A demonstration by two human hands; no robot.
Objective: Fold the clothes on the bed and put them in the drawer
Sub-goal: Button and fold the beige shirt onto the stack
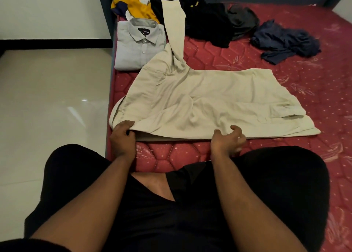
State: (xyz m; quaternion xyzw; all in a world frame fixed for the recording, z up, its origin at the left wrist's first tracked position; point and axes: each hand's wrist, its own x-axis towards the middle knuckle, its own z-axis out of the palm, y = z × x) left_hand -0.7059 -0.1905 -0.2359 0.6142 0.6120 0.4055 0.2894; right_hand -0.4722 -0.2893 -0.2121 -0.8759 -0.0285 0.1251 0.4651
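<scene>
The left hand (122,137) pinches the near left corner of the cream trousers (200,103), with the thumb on top of the cloth and the fingers curled under the edge. The right hand (227,140) is at the near edge of the same trousers, further right, with its fingers loosely bent and spread; it holds nothing, and I cannot tell if it touches the cloth. The trousers lie mostly flat on the red bed (285,76), just in front of the person, who sits on the near edge in black clothes. One trouser leg runs away from the person, up toward the head of the bed, and the rest is spread out to the right. Just beside that leg, on its left, sits a folded grey shirt (139,46) with its collar up, close to the left edge of the bed. Behind the shirt is a yellow and dark blue top (137,6), all bunched up. To the right of the trouser leg is a pile of black clothes (205,21), with a dark grey piece (242,19) touching its right side. Further right, apart from the pile, lies a crumpled dark blue piece (285,41). To the left of the bed is a shiny pale floor (53,103).
</scene>
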